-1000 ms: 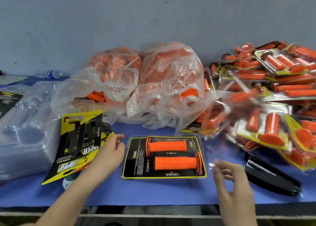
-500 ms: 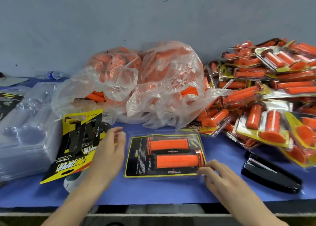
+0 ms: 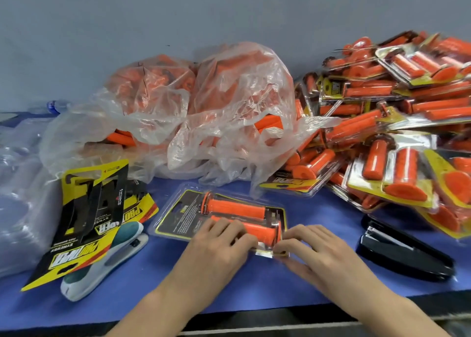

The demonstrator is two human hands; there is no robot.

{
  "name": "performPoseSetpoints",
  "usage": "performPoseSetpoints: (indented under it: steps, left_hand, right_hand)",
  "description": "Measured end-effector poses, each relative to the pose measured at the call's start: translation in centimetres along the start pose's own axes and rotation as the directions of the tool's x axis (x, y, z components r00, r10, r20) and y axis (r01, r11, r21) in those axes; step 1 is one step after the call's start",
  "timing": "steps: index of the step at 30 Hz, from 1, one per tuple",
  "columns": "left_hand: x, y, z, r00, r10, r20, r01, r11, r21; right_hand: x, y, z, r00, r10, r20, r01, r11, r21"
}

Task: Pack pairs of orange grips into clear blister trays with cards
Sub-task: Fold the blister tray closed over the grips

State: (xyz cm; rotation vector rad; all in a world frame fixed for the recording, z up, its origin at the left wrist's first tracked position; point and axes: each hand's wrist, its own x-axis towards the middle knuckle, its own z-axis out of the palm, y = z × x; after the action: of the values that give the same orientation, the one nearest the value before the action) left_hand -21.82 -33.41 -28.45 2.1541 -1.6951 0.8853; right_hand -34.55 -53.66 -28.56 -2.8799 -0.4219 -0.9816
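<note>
A clear blister pack lies on the blue table in front of me, turned slightly askew. It holds a black and yellow card and two orange grips side by side. My left hand rests on the pack's near edge, with its fingers curled over the lower grip. Just to its right, my right hand pinches the pack's near right corner. Loose orange grips fill two clear plastic bags behind the pack.
A stack of printed cards lies at the left, over a teal and white stapler. Clear empty trays are stacked at the far left. A black stapler sits at the right, below a pile of finished packs.
My left hand left the card stack and came onto the pack. My right hand closed in on its near right corner. The pack turned a little from its straight position.
</note>
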Motion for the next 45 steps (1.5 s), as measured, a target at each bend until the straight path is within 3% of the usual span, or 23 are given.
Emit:
performPoseSetpoints:
  steps: [10,17,28,31,34,40,45]
  left_hand:
    - [0.3,2.1,0.4,1.0,0.002,0.002,-0.002,0.998,-0.064]
    - [0.4,1.0,-0.1,1.0,-0.023,-0.014,0.024,0.999,0.047]
    - [-3.6,-4.8,-3.1,0.993,-0.12,0.016,0.118,0.989,0.094]
    - [-4.5,-4.6,-3.7,0.994,-0.11,0.008,0.109,0.991,0.08]
    - [-5.2,-4.0,-4.4,0.997,-0.081,-0.011,0.082,0.996,0.024]
    - [-5.6,-1.4,-4.7,0.998,0.027,-0.052,-0.033,0.992,-0.119]
    - [-5.8,-1.0,-4.2,0.998,0.067,-0.023,-0.069,0.992,-0.102]
  right_hand:
    - [-0.5,-0.5,0.2,0.999,-0.011,-0.039,0.011,1.0,-0.007]
    - [-0.5,0.5,-0.7,1.0,-0.013,-0.029,0.009,0.992,-0.125]
    - [-2.4,4.6,-2.3,0.986,0.167,-0.025,-0.168,0.961,-0.219]
    - [-2.0,3.1,-1.6,0.989,0.127,-0.071,-0.141,0.956,-0.257]
    - [-1.2,0.9,-0.5,0.999,0.038,-0.031,-0.044,0.968,-0.247]
    - [2.1,-2.7,1.3,1.0,0.001,0.028,0.003,0.992,-0.128]
    - [3.5,-5.5,2.6,0.998,-0.046,0.04,0.048,0.997,-0.067]
